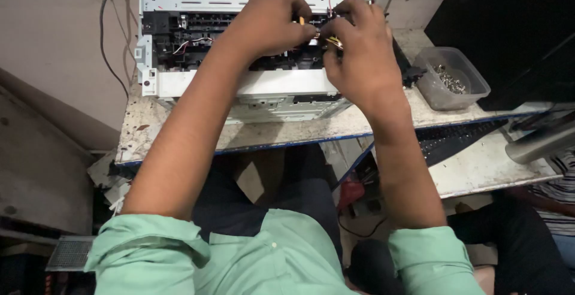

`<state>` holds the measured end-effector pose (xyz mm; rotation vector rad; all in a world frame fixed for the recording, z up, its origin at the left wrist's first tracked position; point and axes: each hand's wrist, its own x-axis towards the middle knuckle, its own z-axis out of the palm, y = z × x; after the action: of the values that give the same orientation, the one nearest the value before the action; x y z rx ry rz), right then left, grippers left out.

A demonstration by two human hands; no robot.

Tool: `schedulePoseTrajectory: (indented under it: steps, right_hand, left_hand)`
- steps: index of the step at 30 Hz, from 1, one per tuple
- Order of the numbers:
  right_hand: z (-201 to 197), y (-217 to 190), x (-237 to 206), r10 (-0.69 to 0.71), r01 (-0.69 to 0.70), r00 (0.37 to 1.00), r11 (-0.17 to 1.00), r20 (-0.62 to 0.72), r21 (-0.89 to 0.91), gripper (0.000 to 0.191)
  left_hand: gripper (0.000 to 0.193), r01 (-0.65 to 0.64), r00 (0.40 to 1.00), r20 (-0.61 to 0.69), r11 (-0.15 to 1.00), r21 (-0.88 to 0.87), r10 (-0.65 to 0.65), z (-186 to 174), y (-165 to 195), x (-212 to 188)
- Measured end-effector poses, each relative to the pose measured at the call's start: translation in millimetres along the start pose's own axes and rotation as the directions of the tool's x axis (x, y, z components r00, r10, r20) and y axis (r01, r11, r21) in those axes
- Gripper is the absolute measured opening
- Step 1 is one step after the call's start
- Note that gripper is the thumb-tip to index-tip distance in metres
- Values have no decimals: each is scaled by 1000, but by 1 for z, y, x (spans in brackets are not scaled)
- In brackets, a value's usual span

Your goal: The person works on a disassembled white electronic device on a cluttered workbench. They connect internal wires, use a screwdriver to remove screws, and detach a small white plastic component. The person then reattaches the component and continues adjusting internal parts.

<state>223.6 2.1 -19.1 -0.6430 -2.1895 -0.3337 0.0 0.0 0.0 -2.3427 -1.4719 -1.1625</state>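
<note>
**Working a small part inside the opened machine**

Worn, stained bench top carries an opened printer-like machine, stripped of its cover, directly under both hands. A grey cable runs down the wall beyond the left hand.

**Hand state.** The left hand is curled narrow, fingertips pinched at the machine's upper frame. The right hand is likewise closed down, holding a small yellowish part between thumb and fingers. The two sets of fingertips nearly touch. What the left fingertips grip cannot be told; the hand hides it.

**Location of the work.** The part sits at the top middle of the machine, between the hands, close to thin red and white wires lying to the left of the left hand.

**Procedure notes (judgement).**
- Brace both wrists on the frame to steady the pinch.
- Keep the wires away from the fingertips; they look easy to snag.
- Apply light, even force; small fittings probably bend easily.

A clear plastic tub of screws stands just right of the right hand.
</note>
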Motion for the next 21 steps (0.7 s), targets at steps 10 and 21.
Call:
schedulePoseTrajectory:
  steps: [10, 21]
  right_hand:
    - [-12, -8, -3, 96, -70, 987, 979, -133, 190, 20]
    - [-18, -16, -7, 49, -29, 994, 980, -101, 195, 16]
  left_hand:
    - [14, -114, 993, 1, 989, -92, 115, -7, -3, -4]
    - [19, -177, 978, 122, 983, 46, 170, -45, 21, -36]
